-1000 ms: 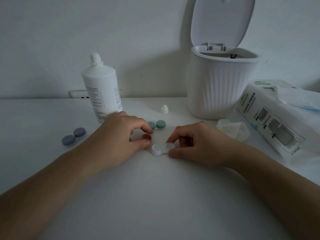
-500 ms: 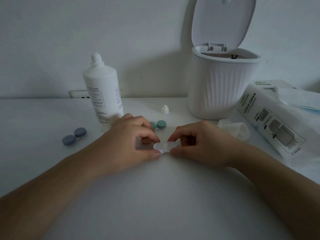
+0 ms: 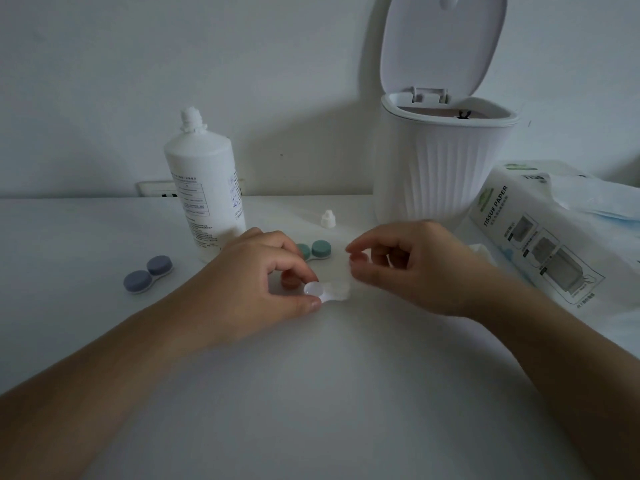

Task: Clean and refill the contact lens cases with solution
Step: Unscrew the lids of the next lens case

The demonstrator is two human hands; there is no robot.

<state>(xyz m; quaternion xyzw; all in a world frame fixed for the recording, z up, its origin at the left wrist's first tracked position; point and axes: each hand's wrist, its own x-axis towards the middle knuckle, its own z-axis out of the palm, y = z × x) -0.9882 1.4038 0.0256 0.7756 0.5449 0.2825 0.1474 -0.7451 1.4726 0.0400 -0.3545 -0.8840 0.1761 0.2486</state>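
A white contact lens case (image 3: pixel 317 293) lies on the white table (image 3: pixel 311 393) at the centre. My left hand (image 3: pixel 256 271) pinches its left end between thumb and forefinger. My right hand (image 3: pixel 422 265) hovers just right of and above the case with its fingers curled. Thumb and forefinger pinch a small blurred white thing, apparently the case's cap (image 3: pixel 348 268). The solution bottle (image 3: pixel 204 188) stands uncapped behind my left hand. Its small white cap (image 3: pixel 328 218) stands on the table beside it.
A green lens case (image 3: pixel 317 250) lies behind my hands and a blue-grey lens case (image 3: pixel 148 274) to the left. A white ribbed bin (image 3: pixel 443 168) with its lid raised stands at the back right. A tissue pack (image 3: pixel 540 244) and a crumpled tissue (image 3: pixel 481 252) lie to its right.
My right hand has lifted up and to the right, off the white case's right end. My left hand stays on the case's left end.
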